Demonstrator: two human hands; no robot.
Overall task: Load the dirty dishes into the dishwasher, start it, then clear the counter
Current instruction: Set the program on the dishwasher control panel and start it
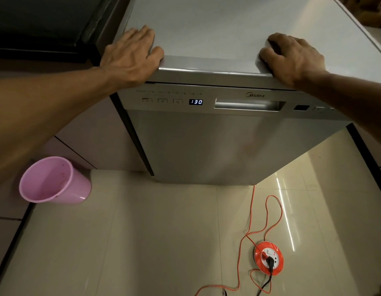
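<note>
Resting on the dishwasher (228, 146) top, both hands hold nothing: left hand (129, 58) lies flat, right hand (292, 58) loosely curled. Below the fingers (146, 33), door shut, display (196, 101) reads 130; press evenly, avoiding orange cable (252, 210).

The scene is dim and warm-toned, with the upper left corner sunk in near-black shadow. Bright streaks of glare lie on the glossy cream floor tiles (287, 212), and the blue digital display (196, 101) glows sharply against the muted steel panel. Wide-angle distortion bends straight edges toward the borders, where detail softens.
</note>
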